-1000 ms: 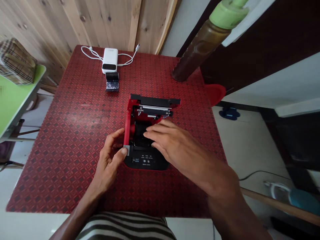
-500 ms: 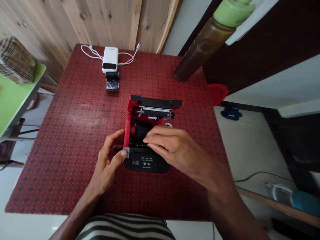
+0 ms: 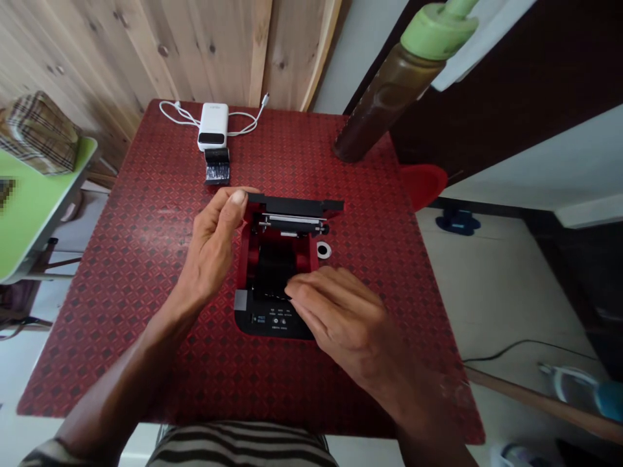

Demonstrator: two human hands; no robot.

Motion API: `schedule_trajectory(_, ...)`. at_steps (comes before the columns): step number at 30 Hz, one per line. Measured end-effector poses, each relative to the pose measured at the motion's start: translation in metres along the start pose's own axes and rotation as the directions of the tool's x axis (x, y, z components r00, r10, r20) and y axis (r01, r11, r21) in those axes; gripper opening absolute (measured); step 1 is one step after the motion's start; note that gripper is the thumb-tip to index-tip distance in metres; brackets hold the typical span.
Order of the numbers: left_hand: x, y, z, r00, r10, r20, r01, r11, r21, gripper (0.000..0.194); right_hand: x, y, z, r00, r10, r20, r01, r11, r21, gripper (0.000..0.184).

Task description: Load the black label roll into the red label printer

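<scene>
A red and black label printer [image 3: 277, 327] stands on the table with its lid [image 3: 302, 206] raised. Inside its red bay lies a roll of black film or labels [image 3: 275, 263]. My left hand [image 3: 211, 243] grips the lid's left corner, thumb on top and fingers behind it. At the front of the bay, my right hand [image 3: 341, 308] pinches the loose front edge of the black roll between thumb and fingertips. A small white ring with a dark centre [image 3: 328, 253] lies just right of the printer.
Towards the back of the red patterned table [image 3: 160, 259] lie a white power bank [image 3: 213, 123] with cables and a short black roll [image 3: 217, 170]. A tall brown bottle with a green top [image 3: 374, 97] stands at the back right. A green table [image 3: 29, 227] adjoins on the left.
My left hand has moved from the printer's front left side up to the lid's corner. My right hand has drawn slightly towards me, with the black roll's edge. The white ring has come into view.
</scene>
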State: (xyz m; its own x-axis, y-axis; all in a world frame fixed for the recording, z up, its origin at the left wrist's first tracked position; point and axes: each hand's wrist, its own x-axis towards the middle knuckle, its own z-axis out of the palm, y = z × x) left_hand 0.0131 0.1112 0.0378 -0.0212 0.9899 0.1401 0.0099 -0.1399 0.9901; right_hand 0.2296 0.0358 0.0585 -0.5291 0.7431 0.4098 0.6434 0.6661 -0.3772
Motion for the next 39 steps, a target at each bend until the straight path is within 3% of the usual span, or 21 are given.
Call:
schedule_trajectory(5,-0.006,0.002,0.002,0.999,-0.020,-0.046,0.018,0.999,-0.030,0.042,-0.004,-0.006,-0.001,1.000,0.018,-0.005,-0.018,1.000,-0.018,0.030)
schedule_trajectory(11,-0.026,0.007,-0.002,0.995,-0.086,-0.042,0.086,0.996,-0.020,0.017,-0.010,-0.016,-0.007,0.999,-0.004,-0.043,-0.001,0.995,-0.096,0.022)
schedule_trajectory(15,-0.051,0.001,-0.005,0.980,-0.199,0.000,0.198,0.977,-0.082,0.053,-0.013,-0.020,-0.011,0.999,0.003,-0.043,-0.006,0.997,-0.075,0.021)
schedule_trajectory(18,-0.065,-0.006,-0.008,0.966,-0.253,0.043,0.256,0.962,-0.096,0.061,-0.015,-0.019,-0.009,0.998,0.001,-0.067,-0.006,0.998,-0.067,0.021)
schedule_trajectory(26,-0.075,-0.014,-0.012,0.934,-0.345,0.094,0.355,0.927,-0.119,0.064,-0.014,-0.017,-0.004,0.993,0.069,-0.098,-0.076,0.995,-0.065,0.009)
schedule_trajectory(34,-0.079,-0.013,-0.010,0.946,-0.304,0.115,0.317,0.942,-0.112,0.060,-0.019,-0.021,0.001,0.987,0.139,-0.082,-0.143,0.988,-0.055,0.026)
schedule_trajectory(39,-0.082,-0.017,-0.011,0.936,-0.344,0.081,0.351,0.928,-0.122,0.064,-0.026,-0.021,0.004,0.983,0.153,-0.104,-0.152,0.988,0.013,0.032)
